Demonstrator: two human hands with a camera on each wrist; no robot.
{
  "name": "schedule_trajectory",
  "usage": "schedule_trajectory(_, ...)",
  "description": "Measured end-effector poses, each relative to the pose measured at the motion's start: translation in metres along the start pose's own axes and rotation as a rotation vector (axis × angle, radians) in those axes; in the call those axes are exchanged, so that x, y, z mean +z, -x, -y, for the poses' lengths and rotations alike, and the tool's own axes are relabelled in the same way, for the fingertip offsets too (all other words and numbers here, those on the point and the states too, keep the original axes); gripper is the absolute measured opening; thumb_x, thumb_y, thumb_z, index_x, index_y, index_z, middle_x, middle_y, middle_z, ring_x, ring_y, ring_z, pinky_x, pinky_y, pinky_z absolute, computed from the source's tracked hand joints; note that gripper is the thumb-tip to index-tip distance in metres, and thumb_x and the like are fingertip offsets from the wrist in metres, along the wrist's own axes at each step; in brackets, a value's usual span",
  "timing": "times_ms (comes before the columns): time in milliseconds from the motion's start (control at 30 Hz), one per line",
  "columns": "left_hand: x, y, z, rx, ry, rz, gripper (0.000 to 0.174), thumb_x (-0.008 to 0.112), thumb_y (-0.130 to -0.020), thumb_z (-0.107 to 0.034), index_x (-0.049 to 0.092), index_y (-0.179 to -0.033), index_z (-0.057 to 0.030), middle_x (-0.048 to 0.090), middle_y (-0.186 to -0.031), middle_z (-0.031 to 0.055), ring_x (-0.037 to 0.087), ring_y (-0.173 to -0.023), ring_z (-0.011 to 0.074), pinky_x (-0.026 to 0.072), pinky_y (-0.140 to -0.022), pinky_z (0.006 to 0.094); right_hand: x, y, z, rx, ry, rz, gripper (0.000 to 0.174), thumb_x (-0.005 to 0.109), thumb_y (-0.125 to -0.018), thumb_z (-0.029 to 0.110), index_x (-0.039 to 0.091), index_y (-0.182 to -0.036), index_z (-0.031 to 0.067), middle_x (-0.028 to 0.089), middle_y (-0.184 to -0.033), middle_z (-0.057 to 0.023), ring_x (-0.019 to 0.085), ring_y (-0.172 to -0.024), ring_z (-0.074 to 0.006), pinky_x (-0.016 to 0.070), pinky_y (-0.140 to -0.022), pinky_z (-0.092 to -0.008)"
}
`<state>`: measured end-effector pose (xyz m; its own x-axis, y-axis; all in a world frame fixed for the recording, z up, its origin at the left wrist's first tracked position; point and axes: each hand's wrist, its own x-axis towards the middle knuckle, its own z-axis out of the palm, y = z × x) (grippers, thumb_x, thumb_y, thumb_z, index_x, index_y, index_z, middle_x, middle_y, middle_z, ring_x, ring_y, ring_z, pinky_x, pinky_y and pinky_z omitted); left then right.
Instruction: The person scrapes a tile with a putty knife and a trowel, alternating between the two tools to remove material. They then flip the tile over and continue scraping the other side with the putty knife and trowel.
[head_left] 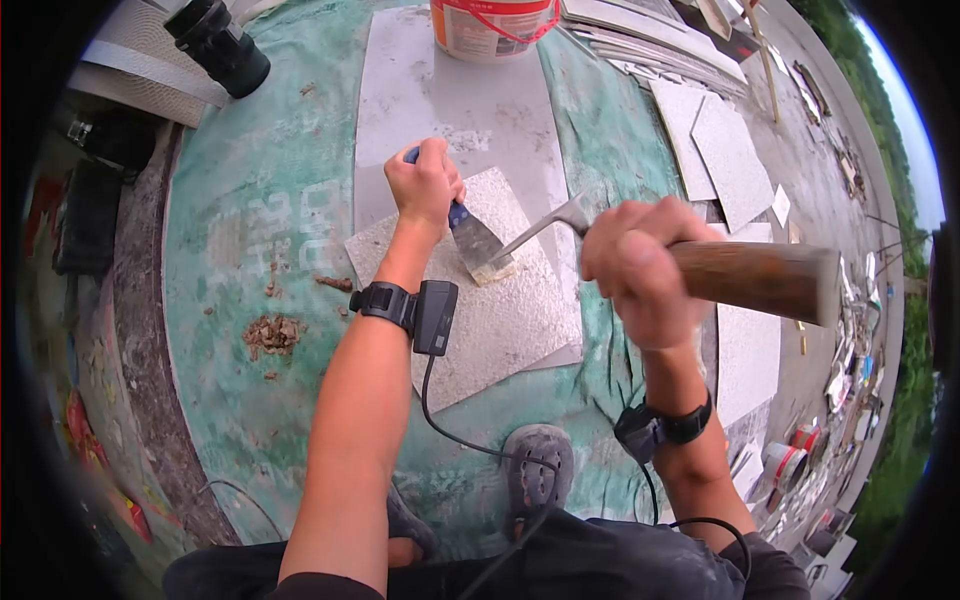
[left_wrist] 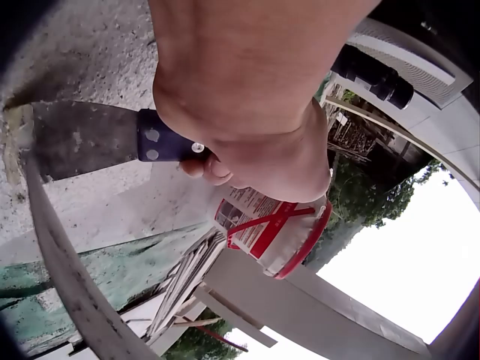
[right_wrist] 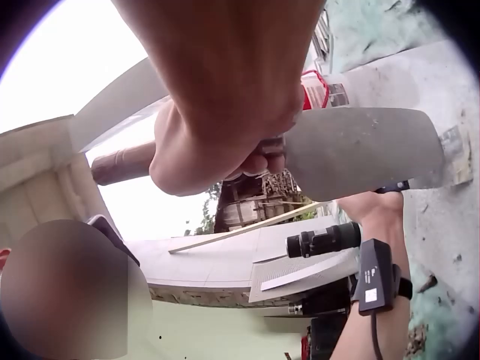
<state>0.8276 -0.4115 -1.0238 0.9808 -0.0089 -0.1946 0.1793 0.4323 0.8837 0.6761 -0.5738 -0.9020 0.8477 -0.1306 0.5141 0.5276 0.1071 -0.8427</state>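
Note:
My left hand grips the blue handle of a putty knife, whose blade slants down over a rough, pale grey tile. At the blade's end is a yellowish-white lump of paste. The right hand holds a trowel by its wooden handle, fingers wrapped round it. Seen nearly edge-on in the head view, the trowel's broad metal blade has its tip right at the end of the putty knife. In the left wrist view the two blades meet beside the lump.
Under the tile lies a grey board on a green sheet. Beyond stands a white and red bucket. Brown crumbs lie left, cut tiles right. A black cylindrical object is at the far left.

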Motion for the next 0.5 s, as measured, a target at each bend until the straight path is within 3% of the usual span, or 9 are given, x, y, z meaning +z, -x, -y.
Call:
schedule_trajectory(100, 0.0, 0.0, 0.001, 0.006, -0.012, 0.026, 0.037, 0.056, -0.094, -0.016, 0.038, -0.061, -0.0119, 0.038, -0.053, 0.0012, 0.036, -0.043, 0.0138, 0.0369, -0.044, 0.0355, 0.008, -0.017, 0.027, -0.081, -0.138, 0.038, 0.024, 0.065, -0.095, 0.007, 0.049, -0.077, 0.0042, 0.057, -0.063, -0.0056, 0.047, -0.052, -0.0123, 0.0433, -0.05, -0.0321)
schedule_trajectory(233, 0.003, -0.002, 0.001, 0.001, -0.016, -0.005, 0.037, 0.055, -0.093, -0.015, 0.038, -0.061, -0.0116, 0.038, -0.053, 0.0007, 0.036, -0.044, 0.0133, 0.0367, -0.045, 0.0351, 0.005, 0.001, -0.015, 0.131, 0.246, 0.035, 0.028, 0.07, -0.093, 0.01, 0.05, -0.074, 0.0055, 0.057, -0.064, -0.0032, 0.047, -0.056, -0.0093, 0.0409, -0.053, -0.0301)
schedule_trajectory(300, 0.001, -0.002, 0.001, -0.015, 0.0, -0.01, 0.036, 0.055, -0.093, -0.014, 0.039, -0.061, -0.0111, 0.038, -0.053, 0.0006, 0.036, -0.044, 0.0131, 0.0365, -0.045, 0.035, 0.005, -0.004, -0.013, 0.121, 0.017, 0.028, 0.029, 0.068, -0.094, 0.01, 0.049, -0.074, 0.0056, 0.056, -0.062, -0.0037, 0.047, -0.055, -0.0101, 0.0413, -0.052, -0.0301)
schedule_trajectory(433, 0.002, 0.005, 0.002, -0.042, 0.011, 0.03, 0.036, 0.056, -0.093, -0.013, 0.039, -0.061, -0.0108, 0.038, -0.053, 0.0008, 0.036, -0.044, 0.013, 0.0356, -0.044, 0.0345, 0.016, -0.019, 0.028, -0.067, -0.075, 0.011, 0.027, 0.065, -0.096, 0.01, 0.048, -0.075, 0.0061, 0.054, -0.061, -0.0033, 0.045, -0.051, -0.0106, 0.0423, -0.05, -0.0305)
schedule_trajectory(500, 0.005, 0.004, -0.001, -0.023, -0.002, 0.036, 0.036, 0.056, -0.093, -0.013, 0.039, -0.061, -0.0111, 0.038, -0.053, 0.0009, 0.036, -0.043, 0.013, 0.0355, -0.044, 0.0344, 0.005, -0.004, 0.0, 0.0, 0.284, 0.07, 0.023, 0.058, -0.096, 0.007, 0.047, -0.076, 0.0075, 0.052, -0.059, -0.0046, 0.051, -0.051, -0.0148, 0.0465, -0.051, -0.0329)
